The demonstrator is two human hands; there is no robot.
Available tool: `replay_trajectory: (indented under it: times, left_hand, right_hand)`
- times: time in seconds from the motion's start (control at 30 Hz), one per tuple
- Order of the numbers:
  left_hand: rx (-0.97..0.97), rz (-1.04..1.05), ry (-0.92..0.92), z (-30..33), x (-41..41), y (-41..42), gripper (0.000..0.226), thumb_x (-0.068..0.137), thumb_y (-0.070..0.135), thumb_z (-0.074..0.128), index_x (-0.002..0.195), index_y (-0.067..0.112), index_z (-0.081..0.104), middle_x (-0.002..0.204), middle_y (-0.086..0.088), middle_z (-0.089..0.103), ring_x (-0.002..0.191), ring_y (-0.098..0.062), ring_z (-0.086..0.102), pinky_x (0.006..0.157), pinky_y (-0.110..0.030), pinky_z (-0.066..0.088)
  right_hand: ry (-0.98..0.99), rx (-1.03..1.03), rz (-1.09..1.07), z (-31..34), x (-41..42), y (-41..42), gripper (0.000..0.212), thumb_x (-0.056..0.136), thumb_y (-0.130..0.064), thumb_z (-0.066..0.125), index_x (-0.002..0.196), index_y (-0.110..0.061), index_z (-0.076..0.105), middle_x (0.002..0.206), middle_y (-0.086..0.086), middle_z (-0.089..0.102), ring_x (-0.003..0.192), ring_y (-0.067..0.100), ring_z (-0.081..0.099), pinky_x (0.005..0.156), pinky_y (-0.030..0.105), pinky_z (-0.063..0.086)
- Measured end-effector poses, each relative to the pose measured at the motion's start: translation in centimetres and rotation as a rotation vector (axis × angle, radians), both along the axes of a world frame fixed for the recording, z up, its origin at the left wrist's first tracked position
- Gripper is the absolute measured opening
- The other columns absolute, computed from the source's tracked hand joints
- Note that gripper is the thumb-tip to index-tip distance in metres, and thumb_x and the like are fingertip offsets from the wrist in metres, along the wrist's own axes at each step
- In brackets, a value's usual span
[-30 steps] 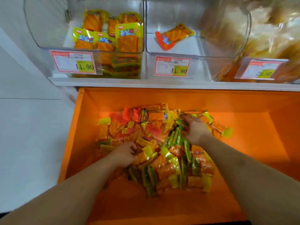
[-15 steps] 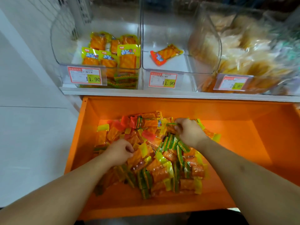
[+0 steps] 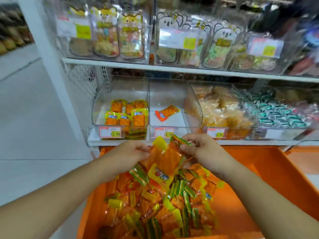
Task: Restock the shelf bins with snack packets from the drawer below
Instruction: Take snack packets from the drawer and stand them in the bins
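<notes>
Gripping a snack packet bunch, both hands' fingers curl below "11.90" price tags.

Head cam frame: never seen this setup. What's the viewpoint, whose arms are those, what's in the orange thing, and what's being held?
There is no robot here. One wide-angle camera sits on a person's head, looking forward and down, so the two bare arms are the wearer's own. The left hand and right hand together grip a bunch of snack packets, raised above the orange drawer, which is pulled out and holds a loose pile of packets with orange, yellow and green wrappers. Above the drawer is a shelf with clear bins. The left bin has several similar yellow-topped packets, the middle bin holds just one packet, and bins further right hold other snacks. Price tags hang on the bin fronts. Another shelf above holds bagged snacks, blurred.
</notes>
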State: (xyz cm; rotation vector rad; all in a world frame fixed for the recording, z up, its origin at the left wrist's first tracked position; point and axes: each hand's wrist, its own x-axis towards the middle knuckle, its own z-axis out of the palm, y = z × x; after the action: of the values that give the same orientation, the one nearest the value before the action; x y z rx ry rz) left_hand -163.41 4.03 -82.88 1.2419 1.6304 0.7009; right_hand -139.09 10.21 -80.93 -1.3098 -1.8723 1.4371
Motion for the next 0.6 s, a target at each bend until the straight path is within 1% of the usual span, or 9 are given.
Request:
replay_trajectory:
  times: [0.07, 0.13, 0.17, 0.23, 0.33, 0.4, 0.47, 0.53, 0.6]
  left_hand:
    - [-0.006, 0.033, -0.133, 1.0, -0.2, -0.8, 0.013, 0.097, 0.013, 0.070, 0.104, 0.022, 0.077, 0.092, 0.007, 0.080, 0.093, -0.007, 0.072, 0.080, -0.016, 0.051]
    - [-0.059, 0.105, -0.351, 0.9, -0.4, -1.0, 0.016, 0.096, 0.012, 0.070, 0.110, 0.016, 0.076, 0.100, -0.005, 0.080, 0.102, -0.026, 0.075, 0.095, -0.039, 0.056]
    - [-0.089, 0.147, -0.452, 0.7, -0.4, -0.8, 0.020, 0.096, 0.016, 0.069, 0.115, 0.013, 0.075, 0.107, -0.012, 0.079, 0.105, -0.034, 0.074, 0.095, -0.048, 0.056]
    - [-0.121, 0.172, -0.601, 0.4, -0.5, -0.1, 0.030, 0.098, 0.029, 0.065, 0.119, 0.010, 0.073, 0.113, -0.019, 0.075, 0.104, -0.040, 0.070, 0.088, -0.049, 0.056]
    - [-0.149, 0.152, -0.750, 0.0, -0.3, 0.8, 0.040, 0.096, 0.036, 0.062, 0.126, 0.011, 0.069, 0.120, -0.029, 0.069, 0.108, -0.045, 0.066, 0.102, -0.058, 0.049]
    - [-0.146, 0.137, -0.799, 0.0, -0.3, 1.1, 0.040, 0.098, 0.030, 0.061, 0.131, 0.007, 0.066, 0.132, -0.031, 0.063, 0.124, -0.049, 0.060, 0.114, -0.066, 0.038]
    - [-0.137, 0.120, -0.801, 0.2, -0.5, 1.5, 0.042, 0.099, 0.030, 0.061, 0.132, 0.004, 0.065, 0.135, -0.029, 0.062, 0.131, -0.050, 0.055, 0.116, -0.068, 0.035]
    - [-0.122, 0.096, -0.763, 0.5, -0.7, 1.7, 0.044, 0.097, 0.034, 0.063, 0.129, 0.003, 0.068, 0.130, -0.027, 0.067, 0.126, -0.048, 0.060, 0.115, -0.065, 0.039]
    - [-0.097, 0.097, -0.707, 0.9, -0.9, 2.0, 0.042, 0.092, 0.034, 0.068, 0.120, 0.003, 0.073, 0.113, -0.021, 0.074, 0.104, -0.040, 0.071, 0.098, -0.053, 0.055]
  right_hand:
    - [0.029, 0.035, -0.039, 0.4, -0.6, -0.5, 0.013, 0.103, -0.005, 0.060, 0.097, 0.000, 0.070, 0.070, 0.010, 0.066, 0.060, 0.023, 0.069, 0.069, 0.048, 0.065]
    - [0.015, 0.084, -0.067, 0.5, -1.3, -0.5, 0.014, 0.104, -0.009, 0.061, 0.095, -0.005, 0.071, 0.074, 0.013, 0.074, 0.062, 0.031, 0.073, 0.073, 0.055, 0.064]
    - [0.003, 0.111, -0.078, 0.4, -1.7, -0.5, 0.015, 0.103, -0.010, 0.061, 0.093, -0.008, 0.071, 0.076, 0.013, 0.075, 0.064, 0.035, 0.074, 0.073, 0.057, 0.063]
    - [-0.007, 0.153, -0.109, 0.1, -2.3, -0.3, 0.016, 0.102, -0.012, 0.063, 0.088, -0.012, 0.070, 0.075, 0.010, 0.074, 0.062, 0.037, 0.074, 0.070, 0.060, 0.062]
    - [-0.012, 0.218, -0.144, -0.3, -3.3, 0.1, 0.017, 0.101, -0.014, 0.065, 0.085, -0.016, 0.072, 0.075, 0.007, 0.073, 0.063, 0.034, 0.073, 0.066, 0.059, 0.060]
    - [-0.010, 0.261, -0.138, -0.4, -3.9, 0.5, 0.015, 0.100, -0.016, 0.065, 0.088, -0.021, 0.074, 0.079, 0.003, 0.074, 0.071, 0.029, 0.073, 0.069, 0.056, 0.061]
    - [0.000, 0.262, -0.140, -0.3, -4.3, 1.0, 0.015, 0.100, -0.018, 0.066, 0.088, -0.022, 0.073, 0.079, 0.003, 0.073, 0.073, 0.030, 0.072, 0.069, 0.057, 0.060]
    - [0.007, 0.248, -0.156, -0.2, -4.5, 1.6, 0.015, 0.101, -0.018, 0.066, 0.087, -0.020, 0.072, 0.076, 0.007, 0.072, 0.071, 0.036, 0.071, 0.066, 0.060, 0.059]
    - [0.005, 0.230, -0.159, 0.2, -4.5, 2.0, 0.016, 0.101, -0.017, 0.065, 0.087, -0.017, 0.071, 0.073, 0.010, 0.072, 0.063, 0.036, 0.072, 0.063, 0.062, 0.059]
